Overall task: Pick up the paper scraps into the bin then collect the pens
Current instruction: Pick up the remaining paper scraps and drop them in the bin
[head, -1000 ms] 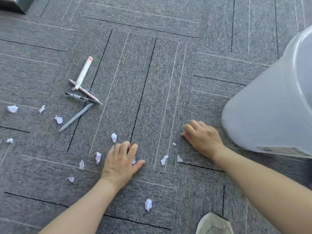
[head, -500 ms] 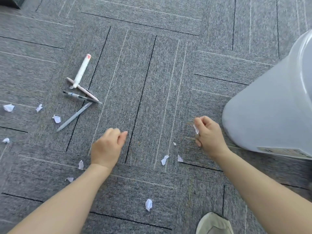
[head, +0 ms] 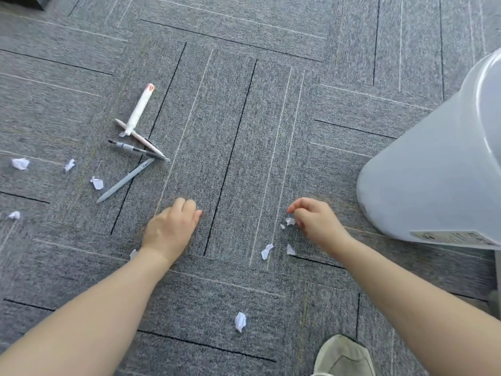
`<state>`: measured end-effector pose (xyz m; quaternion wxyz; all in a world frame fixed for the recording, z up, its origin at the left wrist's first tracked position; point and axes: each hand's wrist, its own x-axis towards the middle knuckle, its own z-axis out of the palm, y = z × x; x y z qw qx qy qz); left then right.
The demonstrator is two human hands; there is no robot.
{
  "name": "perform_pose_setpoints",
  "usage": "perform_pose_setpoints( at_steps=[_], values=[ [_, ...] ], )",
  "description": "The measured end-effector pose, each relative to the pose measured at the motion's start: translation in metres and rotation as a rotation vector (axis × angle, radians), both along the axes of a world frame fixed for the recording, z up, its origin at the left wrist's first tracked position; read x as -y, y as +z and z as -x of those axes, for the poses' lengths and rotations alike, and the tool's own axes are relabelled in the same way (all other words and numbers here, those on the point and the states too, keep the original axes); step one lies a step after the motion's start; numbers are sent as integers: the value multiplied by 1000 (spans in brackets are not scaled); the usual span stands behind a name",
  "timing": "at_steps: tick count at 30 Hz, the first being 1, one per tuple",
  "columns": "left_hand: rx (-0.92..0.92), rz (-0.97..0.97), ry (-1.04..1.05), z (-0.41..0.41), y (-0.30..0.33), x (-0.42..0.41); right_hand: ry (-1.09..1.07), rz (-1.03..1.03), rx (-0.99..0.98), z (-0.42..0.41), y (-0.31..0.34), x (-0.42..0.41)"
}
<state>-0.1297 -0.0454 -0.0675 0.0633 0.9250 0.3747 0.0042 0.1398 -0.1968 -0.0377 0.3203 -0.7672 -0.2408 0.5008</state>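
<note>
Several paper scraps [head: 266, 251] lie on the floor just behind the right hand [head: 315, 222], which pinches one scrap; left hand [head: 173, 229] is clenched, contents hidden. Risk: loose pinch drops scraps short of the bin [head: 439, 169] beside it.

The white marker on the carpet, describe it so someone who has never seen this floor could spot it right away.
Look left of the big translucent bin, across the grey carpet, to the cluster of pens. The white marker is the one farthest from the person, its lower end crossing a thin pinkish pen. It is the thickest there, white with a red-marked top end.
</note>
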Motion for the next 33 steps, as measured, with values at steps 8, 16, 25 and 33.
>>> perform_pose_setpoints(
  at_steps=[8, 16, 25, 33],
  values=[
    [258, 151, -166, -22, 9, 46, 691, 0, 792, 15, -4, 13],
    [108, 154, -322, -76, 0, 95, 469, -71, 594, 10, 0, 21],
    [101, 165, -346, -74, 2, 92, 608, -24, 657, 17, -4, 8],
    [79, 369, -243, -99, 13, 101, 157, -10, 661, -27, -1, 52]
  ],
)
